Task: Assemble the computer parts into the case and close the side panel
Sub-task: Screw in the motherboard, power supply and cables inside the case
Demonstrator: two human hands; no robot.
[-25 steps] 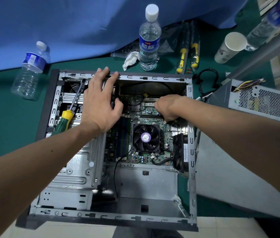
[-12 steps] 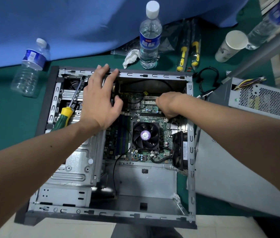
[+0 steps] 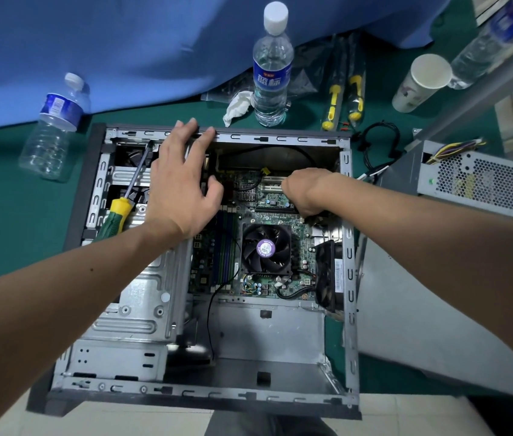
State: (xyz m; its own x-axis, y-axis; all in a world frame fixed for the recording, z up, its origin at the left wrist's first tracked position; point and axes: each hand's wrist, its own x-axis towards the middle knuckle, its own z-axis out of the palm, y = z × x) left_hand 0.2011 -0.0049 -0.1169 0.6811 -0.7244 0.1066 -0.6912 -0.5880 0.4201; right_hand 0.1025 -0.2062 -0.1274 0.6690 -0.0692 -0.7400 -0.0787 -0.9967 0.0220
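- Little has changed over the last second: the left hand (image 3: 182,187) stays spread flat, fingertips on the far rim of the case (image 3: 348,278) at centre frame, bracing it.
- The right hand (image 3: 304,191) keeps its grip curled down at the expansion slots; what it grasps cannot be told, probably seating a part.
- The power supply (image 3: 475,180), right, waits outside.
- Green counter (image 3: 12,215), blue cloth (image 3: 91,42) behind.
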